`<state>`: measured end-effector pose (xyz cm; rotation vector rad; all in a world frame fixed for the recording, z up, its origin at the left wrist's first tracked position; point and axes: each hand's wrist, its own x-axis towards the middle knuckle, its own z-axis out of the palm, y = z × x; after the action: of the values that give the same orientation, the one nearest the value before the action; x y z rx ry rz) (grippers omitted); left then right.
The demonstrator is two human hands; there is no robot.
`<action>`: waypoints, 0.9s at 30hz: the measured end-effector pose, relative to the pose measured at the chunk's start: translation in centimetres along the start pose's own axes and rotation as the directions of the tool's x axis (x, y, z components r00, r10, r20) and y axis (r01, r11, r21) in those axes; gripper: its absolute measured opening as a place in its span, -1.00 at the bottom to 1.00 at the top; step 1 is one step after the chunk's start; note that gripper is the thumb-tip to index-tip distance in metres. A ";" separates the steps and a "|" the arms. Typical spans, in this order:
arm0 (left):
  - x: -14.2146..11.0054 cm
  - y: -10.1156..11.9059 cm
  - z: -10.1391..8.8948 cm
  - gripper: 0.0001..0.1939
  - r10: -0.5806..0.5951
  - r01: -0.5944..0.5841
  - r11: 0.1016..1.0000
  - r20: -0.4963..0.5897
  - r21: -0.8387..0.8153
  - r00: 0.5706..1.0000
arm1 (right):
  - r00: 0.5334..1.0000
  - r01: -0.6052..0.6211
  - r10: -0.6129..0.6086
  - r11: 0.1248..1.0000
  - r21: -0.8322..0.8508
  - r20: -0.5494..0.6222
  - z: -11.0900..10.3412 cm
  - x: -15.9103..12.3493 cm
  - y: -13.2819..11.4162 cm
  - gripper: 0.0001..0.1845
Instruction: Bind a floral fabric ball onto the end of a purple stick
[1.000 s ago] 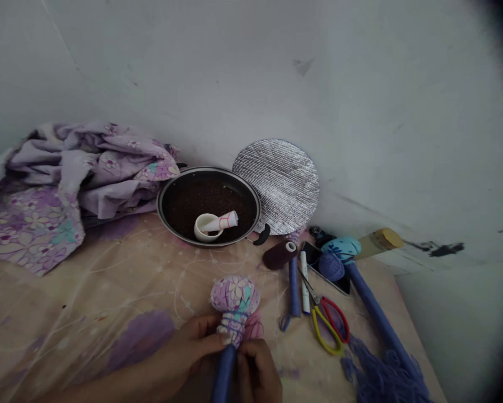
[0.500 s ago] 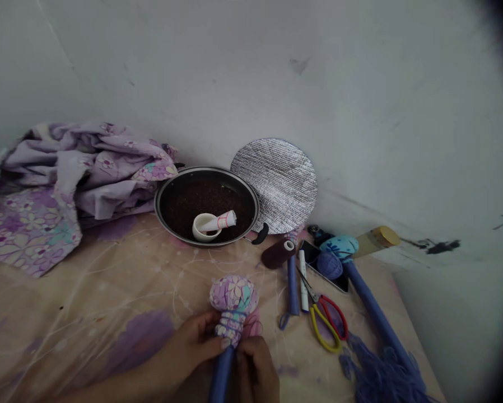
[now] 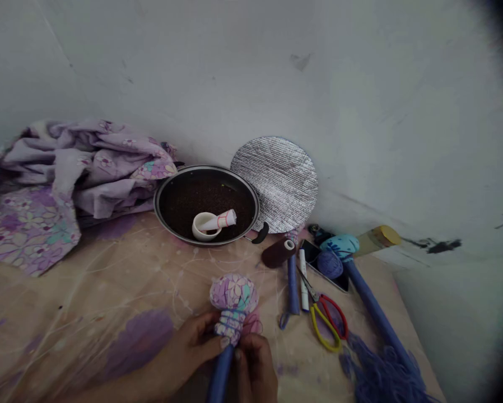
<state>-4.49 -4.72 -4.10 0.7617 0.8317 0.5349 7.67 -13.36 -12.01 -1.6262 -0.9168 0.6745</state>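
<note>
A padded stick (image 3: 234,294) stands in front of me, its round head covered in purple floral cloth. Blue yarn is wound round the cloth at its neck, and its handle (image 3: 220,372) is blue. My left hand (image 3: 195,344) is closed round the neck, with the thumb pressed where cloth meets handle. On the other side, my right hand (image 3: 256,364) has its fingers curled together close against the handle; what they pinch is hidden. Pink cloth (image 3: 252,323) shows behind the neck, above the right hand.
A pan (image 3: 184,238) of dark grains holds a white cup (image 3: 200,228). Scissors (image 3: 327,324), a marker (image 3: 304,282), a dark thread spool (image 3: 275,255), a phone (image 3: 341,283), loose blue yarn (image 3: 386,375) and another padded stick (image 3: 371,299) lie right. Floral fabric (image 3: 33,224) is heaped left.
The view has shifted very slightly. Both hands keep their places on the padded stick, with the right hand drawn a touch closer to the handle.
</note>
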 end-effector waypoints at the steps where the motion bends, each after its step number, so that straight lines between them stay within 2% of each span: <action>1: 0.0 0.0 0.0 -0.67 -0.006 0.006 1.000 0.000 -0.005 1.000 | 1.000 -0.019 0.019 1.000 0.001 0.003 -0.1 0.0 0.0 -0.79; 6: 0.0 -0.4 -0.1 -0.67 -0.018 0.018 0.999 0.008 -0.037 1.000 | 0.994 -0.097 0.093 0.993 0.063 0.064 -0.2 -0.1 0.2 -0.75; 9: 0.0 -0.7 -0.1 -0.66 -0.016 0.016 0.998 0.005 -0.057 1.000 | 0.990 -0.092 0.087 0.995 0.037 0.108 -0.5 0.0 0.3 -0.72; 11: 0.0 -0.9 -0.1 -0.64 -0.035 0.034 0.998 -0.008 -0.061 0.999 | 0.992 -0.050 0.051 0.999 -0.011 0.117 -0.7 0.1 0.1 -0.71; 17: 0.1 -1.0 -0.2 -0.62 -0.041 0.040 0.998 -0.036 -0.043 0.999 | 0.979 0.188 -0.171 0.968 -0.169 0.111 -1.3 0.6 -1.0 -0.82; 21: 0.1 -0.9 -0.2 -0.62 -0.026 0.026 0.999 -0.004 -0.025 1.000 | 0.978 0.202 -0.183 0.952 -0.232 0.099 -1.1 0.4 -1.1 -0.81; 27: 0.1 -0.8 -0.2 -0.69 0.039 -0.038 0.999 0.041 -0.010 0.998 | 0.976 0.210 -0.195 0.959 -0.192 0.095 -0.6 0.4 -0.8 -0.77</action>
<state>-4.43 -5.05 -4.85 0.7790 0.7767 0.5553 8.19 -13.30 -11.05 -1.6635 -1.2211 0.5159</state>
